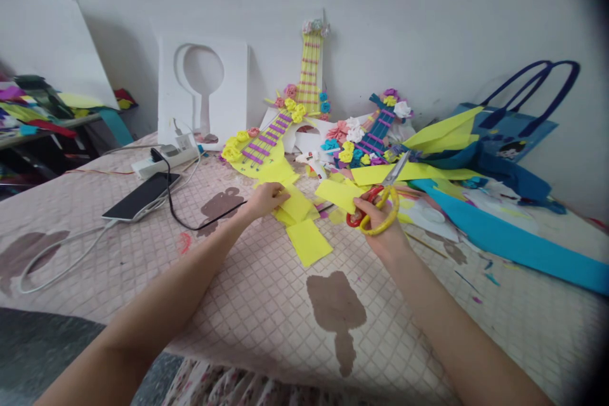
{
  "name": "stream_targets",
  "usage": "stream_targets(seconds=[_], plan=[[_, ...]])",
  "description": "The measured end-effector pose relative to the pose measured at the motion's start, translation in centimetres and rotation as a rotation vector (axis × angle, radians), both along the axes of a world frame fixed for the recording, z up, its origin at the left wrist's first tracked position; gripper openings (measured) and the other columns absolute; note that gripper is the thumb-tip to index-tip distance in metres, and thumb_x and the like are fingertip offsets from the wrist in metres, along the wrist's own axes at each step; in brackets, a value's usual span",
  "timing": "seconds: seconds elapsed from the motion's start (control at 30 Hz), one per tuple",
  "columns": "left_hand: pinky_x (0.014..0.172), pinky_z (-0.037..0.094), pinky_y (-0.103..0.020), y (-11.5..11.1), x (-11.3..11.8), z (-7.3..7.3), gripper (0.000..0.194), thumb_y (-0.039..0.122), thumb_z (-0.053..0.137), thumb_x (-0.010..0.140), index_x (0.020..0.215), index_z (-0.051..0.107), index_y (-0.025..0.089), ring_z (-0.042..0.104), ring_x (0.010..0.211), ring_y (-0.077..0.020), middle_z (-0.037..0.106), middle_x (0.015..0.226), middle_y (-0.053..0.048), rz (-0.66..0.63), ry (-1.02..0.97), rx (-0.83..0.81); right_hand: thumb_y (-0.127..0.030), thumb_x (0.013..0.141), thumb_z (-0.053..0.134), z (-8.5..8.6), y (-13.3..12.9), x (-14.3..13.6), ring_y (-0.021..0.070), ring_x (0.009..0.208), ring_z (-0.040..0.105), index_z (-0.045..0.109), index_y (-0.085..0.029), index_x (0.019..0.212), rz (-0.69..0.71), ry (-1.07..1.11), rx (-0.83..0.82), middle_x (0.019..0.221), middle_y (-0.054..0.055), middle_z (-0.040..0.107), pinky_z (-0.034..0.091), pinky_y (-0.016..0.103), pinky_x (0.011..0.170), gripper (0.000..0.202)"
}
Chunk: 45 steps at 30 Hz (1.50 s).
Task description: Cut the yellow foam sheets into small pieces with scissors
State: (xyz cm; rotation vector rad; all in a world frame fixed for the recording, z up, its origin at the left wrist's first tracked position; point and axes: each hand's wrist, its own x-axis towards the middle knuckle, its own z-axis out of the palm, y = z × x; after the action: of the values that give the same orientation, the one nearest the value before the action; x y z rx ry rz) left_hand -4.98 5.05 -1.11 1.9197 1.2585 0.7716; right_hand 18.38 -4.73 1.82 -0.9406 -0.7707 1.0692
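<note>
My left hand has its fingertips closed on the edge of a yellow crepe paper piece lying among other yellow pieces. Just nearer to me, a loose yellow rectangle lies flat on the cloth. My right hand carries scissors with red and yellow handles, blades pointing up and away. Its fingertips also pinch another small yellow paper piece. Between the hands and the wall stand paper-flower-trimmed cutouts, one with a yellow neck and one with a blue neck. A white glue gun lies before them.
On the left are a black phone, a power strip and looping cables. A white board with a cutout leans on the wall. To the right lie a long blue paper strip and a blue bag.
</note>
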Motion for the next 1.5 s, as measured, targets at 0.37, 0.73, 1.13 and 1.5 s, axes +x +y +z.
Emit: stream_targets(seconds=[0.37,0.73,1.13,1.5], plan=[[0.063,0.042,-0.024,-0.3,0.7,0.6,0.033,0.036,0.057,0.076,0.101,0.056,0.015,0.058,0.089,-0.0178,0.062,0.104,-0.012,0.211,-0.147,0.272,-0.018,0.056,0.074,-0.2,0.1,-0.1,0.0059,0.039,0.044,0.048,-0.019,0.063,0.006,0.002,0.005,0.044,-0.009,0.049,0.036,0.019,0.041,0.027],[0.075,0.047,-0.028,-7.7,5.4,1.8,0.046,0.043,0.070,0.067,0.100,0.062,0.012,0.061,0.090,-0.0186,0.064,0.108,-0.014,-0.299,-0.746,-0.653,-0.026,0.065,0.070,-2.2,-1.1,-3.0,0.0076,0.040,0.045,0.048,-0.022,0.074,0.000,-0.102,0.024,0.047,-0.009,0.049,0.037,0.020,0.041,0.024],[0.071,0.049,-0.029,-6.3,3.4,2.0,0.035,0.028,0.073,0.065,0.094,0.066,0.010,0.064,0.080,-0.0186,0.068,0.098,-0.013,-0.333,-0.527,-0.626,-0.050,0.069,0.065,-1.6,-0.9,-2.8,0.0092,0.041,0.047,0.051,-0.021,0.070,0.168,-0.078,-0.033,0.054,-0.004,0.055,0.036,0.022,0.038,0.033],[0.061,0.044,-0.022,-6.0,3.4,1.7,0.030,0.036,0.069,0.069,0.085,0.064,0.012,0.060,0.071,-0.0125,0.067,0.086,-0.008,-0.311,-0.489,-0.611,-0.028,0.063,0.071,-2.2,-0.6,-1.8,0.0078,0.035,0.043,0.050,-0.021,0.074,0.156,-0.191,-0.044,0.043,-0.009,0.049,0.035,0.019,0.037,0.025]])
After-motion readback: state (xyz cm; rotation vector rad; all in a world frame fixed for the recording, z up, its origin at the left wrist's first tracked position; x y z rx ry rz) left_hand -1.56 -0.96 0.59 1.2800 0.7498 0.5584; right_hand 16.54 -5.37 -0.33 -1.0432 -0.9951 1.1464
